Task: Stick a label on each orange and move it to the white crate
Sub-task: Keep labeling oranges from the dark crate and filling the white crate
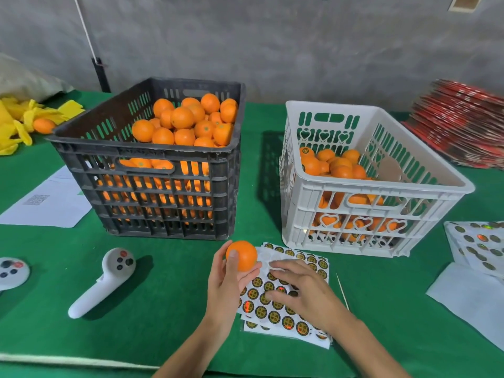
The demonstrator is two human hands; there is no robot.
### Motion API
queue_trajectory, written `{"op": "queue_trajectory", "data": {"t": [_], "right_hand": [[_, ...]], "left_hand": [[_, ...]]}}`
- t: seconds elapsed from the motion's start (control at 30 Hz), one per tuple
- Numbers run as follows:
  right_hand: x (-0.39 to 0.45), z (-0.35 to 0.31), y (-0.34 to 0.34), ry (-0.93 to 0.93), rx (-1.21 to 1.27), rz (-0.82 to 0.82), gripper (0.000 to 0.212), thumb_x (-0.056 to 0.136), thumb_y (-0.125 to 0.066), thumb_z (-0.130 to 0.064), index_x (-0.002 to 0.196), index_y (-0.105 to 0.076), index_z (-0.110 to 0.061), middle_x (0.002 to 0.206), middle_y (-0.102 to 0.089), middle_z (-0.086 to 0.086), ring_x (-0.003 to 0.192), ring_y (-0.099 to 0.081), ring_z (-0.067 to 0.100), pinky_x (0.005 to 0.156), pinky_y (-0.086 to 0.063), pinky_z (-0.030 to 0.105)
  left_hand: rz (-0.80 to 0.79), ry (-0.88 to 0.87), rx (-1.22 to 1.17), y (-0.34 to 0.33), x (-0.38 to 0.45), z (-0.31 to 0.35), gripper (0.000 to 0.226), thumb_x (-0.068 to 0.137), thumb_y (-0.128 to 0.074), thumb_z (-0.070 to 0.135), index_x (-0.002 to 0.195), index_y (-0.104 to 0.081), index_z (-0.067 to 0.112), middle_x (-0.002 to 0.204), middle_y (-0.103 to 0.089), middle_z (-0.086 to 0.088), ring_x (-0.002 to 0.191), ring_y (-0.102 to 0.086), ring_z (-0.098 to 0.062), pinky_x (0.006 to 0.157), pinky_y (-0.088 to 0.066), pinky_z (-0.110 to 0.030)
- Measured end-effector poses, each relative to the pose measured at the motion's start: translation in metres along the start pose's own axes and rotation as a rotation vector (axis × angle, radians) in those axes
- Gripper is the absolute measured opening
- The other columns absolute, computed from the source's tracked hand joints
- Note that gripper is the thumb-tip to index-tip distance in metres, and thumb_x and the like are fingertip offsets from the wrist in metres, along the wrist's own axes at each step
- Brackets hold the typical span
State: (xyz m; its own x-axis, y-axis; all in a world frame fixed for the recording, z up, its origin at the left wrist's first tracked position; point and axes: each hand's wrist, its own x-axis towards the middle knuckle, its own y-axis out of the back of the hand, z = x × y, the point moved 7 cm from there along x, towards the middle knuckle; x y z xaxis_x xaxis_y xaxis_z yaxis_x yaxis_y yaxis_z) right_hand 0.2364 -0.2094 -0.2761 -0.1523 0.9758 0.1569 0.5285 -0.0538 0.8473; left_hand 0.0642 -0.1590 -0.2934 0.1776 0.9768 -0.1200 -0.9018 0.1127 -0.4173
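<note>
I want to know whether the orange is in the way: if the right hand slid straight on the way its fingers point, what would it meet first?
Probably the left hand holding the orange; the right hand points left across the sticker sheet. Depth is unclear.

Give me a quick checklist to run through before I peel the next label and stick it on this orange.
1. Orange held firmly in the left hand: ok, thumb and fingers wrap it.
2. Right hand on the label sheet: ok, fingers rest on the stickers.
3. Label already lifted off the sheet: cannot tell, the fingertips hide it.
4. Labels left on the sheet: ok, several rows remain.
5. Bare peel facing up for the label: ok, no sticker visible on the side shown.
6. Room in the white crate: ok, oranges sit well below the rim.
</note>
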Motion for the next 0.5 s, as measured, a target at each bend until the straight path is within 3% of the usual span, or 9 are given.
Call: {"op": "queue_trajectory", "data": {"t": [0.1,0.27,0.37,0.5], "right_hand": [[0.003,0.002,0.001,-0.021,0.068,0.034,0.061,0.089,-0.066,-0.058,0.136,-0.066,-0.020,0.141,-0.054,-0.020,0.132,-0.042,-0.005,0.115,-0.028,0.014],[0.009,-0.001,0.005,-0.007,0.039,0.061,0.038,0.095,-0.068,-0.042,0.123,-0.075,-0.017,0.128,-0.066,-0.014,0.119,-0.055,0.005,0.109,-0.037,0.017],[0.012,-0.001,0.008,-0.033,0.056,0.120,0.023,0.097,-0.069,-0.034,0.113,-0.079,-0.021,0.120,-0.069,-0.019,0.113,-0.057,0.000,0.105,-0.040,0.017],[0.017,0.006,0.010,-0.174,0.216,0.138,0.009,0.093,-0.074,-0.031,0.095,-0.082,-0.030,0.106,-0.069,-0.028,0.109,-0.059,-0.006,0.099,-0.038,0.008]], "left_hand": [[-0.018,-0.001,0.026,-0.002,0.000,-0.003,0.038,0.104,-0.052,0.039,0.141,-0.054,0.028,0.137,-0.063,-0.015,0.103,-0.076,-0.036,0.085,-0.061,-0.026],[0.010,0.014,0.019,0.000,0.003,-0.007,0.042,0.101,-0.055,0.043,0.140,-0.055,0.028,0.135,-0.065,-0.013,0.104,-0.075,-0.037,0.091,-0.061,-0.035],[0.016,0.015,0.032,0.001,0.004,-0.007,0.043,0.099,-0.056,0.046,0.139,-0.056,0.030,0.135,-0.065,-0.013,0.104,-0.075,-0.037,0.090,-0.062,-0.034],[0.013,0.015,0.062,0.001,0.006,-0.009,0.043,0.097,-0.056,0.049,0.138,-0.055,0.035,0.137,-0.063,-0.014,0.103,-0.076,-0.035,0.099,-0.053,-0.042]]}}
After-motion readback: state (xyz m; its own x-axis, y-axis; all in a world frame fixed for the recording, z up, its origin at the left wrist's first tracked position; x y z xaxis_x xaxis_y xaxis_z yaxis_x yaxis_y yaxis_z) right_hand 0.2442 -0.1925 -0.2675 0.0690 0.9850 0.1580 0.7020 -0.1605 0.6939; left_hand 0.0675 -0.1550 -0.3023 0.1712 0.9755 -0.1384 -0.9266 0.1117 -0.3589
